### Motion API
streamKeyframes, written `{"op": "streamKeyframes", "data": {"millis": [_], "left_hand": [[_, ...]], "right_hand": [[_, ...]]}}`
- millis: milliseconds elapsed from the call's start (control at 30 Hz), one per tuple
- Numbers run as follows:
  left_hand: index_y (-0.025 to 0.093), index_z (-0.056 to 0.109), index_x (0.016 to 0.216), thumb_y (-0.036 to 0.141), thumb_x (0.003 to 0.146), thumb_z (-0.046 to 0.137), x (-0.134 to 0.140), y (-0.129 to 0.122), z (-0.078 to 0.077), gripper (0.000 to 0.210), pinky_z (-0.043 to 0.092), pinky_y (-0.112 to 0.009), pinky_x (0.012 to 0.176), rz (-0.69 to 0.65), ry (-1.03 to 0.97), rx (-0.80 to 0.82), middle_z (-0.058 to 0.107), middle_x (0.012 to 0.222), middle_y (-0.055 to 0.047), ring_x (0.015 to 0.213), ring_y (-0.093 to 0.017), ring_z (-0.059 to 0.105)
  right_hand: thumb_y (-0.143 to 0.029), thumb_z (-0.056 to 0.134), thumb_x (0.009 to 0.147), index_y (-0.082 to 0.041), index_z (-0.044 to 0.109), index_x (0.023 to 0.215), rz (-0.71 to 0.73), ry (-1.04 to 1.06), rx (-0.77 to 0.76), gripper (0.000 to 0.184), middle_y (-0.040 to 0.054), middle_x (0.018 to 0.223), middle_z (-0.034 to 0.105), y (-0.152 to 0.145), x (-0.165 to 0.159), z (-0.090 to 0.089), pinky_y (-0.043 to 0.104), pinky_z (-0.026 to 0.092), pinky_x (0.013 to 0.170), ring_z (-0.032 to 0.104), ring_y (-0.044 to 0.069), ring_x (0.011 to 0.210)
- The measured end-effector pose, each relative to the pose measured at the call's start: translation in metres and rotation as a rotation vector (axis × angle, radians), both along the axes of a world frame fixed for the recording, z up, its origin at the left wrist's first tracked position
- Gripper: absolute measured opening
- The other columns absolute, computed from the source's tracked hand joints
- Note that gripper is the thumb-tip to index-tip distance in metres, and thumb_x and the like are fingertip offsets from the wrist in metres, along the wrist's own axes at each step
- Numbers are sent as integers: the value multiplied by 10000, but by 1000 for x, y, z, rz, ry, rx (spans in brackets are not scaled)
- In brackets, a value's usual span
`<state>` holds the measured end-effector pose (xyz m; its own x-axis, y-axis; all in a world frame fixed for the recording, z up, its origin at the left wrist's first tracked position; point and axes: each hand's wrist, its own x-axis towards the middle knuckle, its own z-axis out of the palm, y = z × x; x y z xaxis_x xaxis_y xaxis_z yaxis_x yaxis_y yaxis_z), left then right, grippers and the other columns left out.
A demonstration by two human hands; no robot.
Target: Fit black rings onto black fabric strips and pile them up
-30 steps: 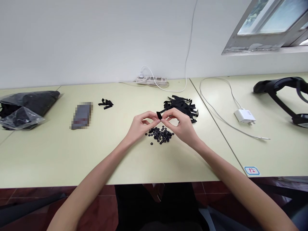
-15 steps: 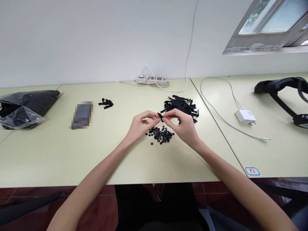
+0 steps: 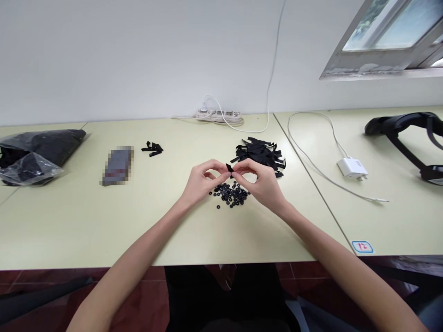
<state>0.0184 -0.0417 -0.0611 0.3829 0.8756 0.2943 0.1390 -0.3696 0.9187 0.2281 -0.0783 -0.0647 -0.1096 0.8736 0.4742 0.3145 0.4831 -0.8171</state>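
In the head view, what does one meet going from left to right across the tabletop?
Plastic bag, pixelated object, small strip pile, left hand, held black strip, right hand, white charger, black curved device.

Pale table (image 3: 148, 230) bears black strips (image 3: 258, 151); dark rings (image 3: 233, 194).

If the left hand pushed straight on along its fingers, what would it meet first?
Most likely the right hand, just past the black strip that the left hand pinches; the gap in depth is hard to tell.
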Motion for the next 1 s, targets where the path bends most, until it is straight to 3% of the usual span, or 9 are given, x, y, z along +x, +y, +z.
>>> {"op": "streamKeyframes", "data": {"millis": [467,700,867,1000], "left_hand": [[222,736,911,273,940,770,1,-1,1,68,552,-242,667,52,40,123,745,962,-27,877,-151,718],[230,727,906,363,945,788,-6,9,-5,152,510,-271,668,147,50,89,716,935,-21,833,-154,667],[239,704,915,415,938,807,-5,9,-8,205,399,-287,609,144,54,51,540,701,33,632,-131,471],[245,707,922,416,938,808,-4,8,-10,199,372,-292,613,126,56,59,495,670,43,615,-132,431]], "right_hand": [[-352,703,1014,-252,757,1068,66,-5,-101,125,47,1056,807,7,10,2,413,643,957,767,219,967],[-324,648,1021,-242,809,1024,149,-468,-233,180,68,1058,778,21,37,-4,421,574,883,731,235,937],[-259,621,1046,-240,797,1069,207,-572,-216,179,69,1098,757,20,30,-11,388,547,871,734,241,1015],[-229,611,1067,-241,774,1043,194,-629,-165,165,65,1097,756,19,26,-13,370,526,852,726,238,1030]]}}
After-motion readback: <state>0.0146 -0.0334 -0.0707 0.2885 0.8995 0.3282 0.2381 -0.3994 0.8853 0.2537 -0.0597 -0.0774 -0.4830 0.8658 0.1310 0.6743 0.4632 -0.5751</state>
